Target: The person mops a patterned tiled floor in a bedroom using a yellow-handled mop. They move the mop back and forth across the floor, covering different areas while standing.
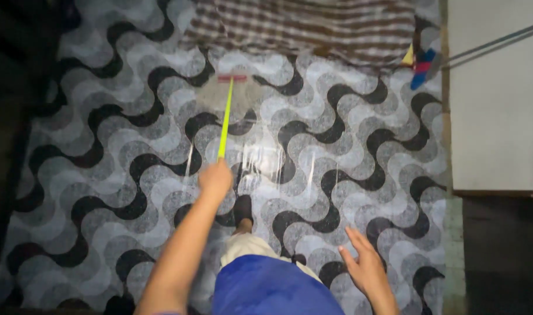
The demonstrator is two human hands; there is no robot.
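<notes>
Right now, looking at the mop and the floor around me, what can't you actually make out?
Head view only:
- Mop head: blurred, its strands run together.
- Handle near end: hidden inside the left hand.
- Colourful object by the checked cloth: too small and blurred to identify.
- Left strip of floor: lost in darkness.
- Right hand: open, empty; its arm is cut off by the bottom edge.

a mop (226, 111) with a slim yellow-green handle slants forward, its pale stringy head spread on wet floor.
</notes>
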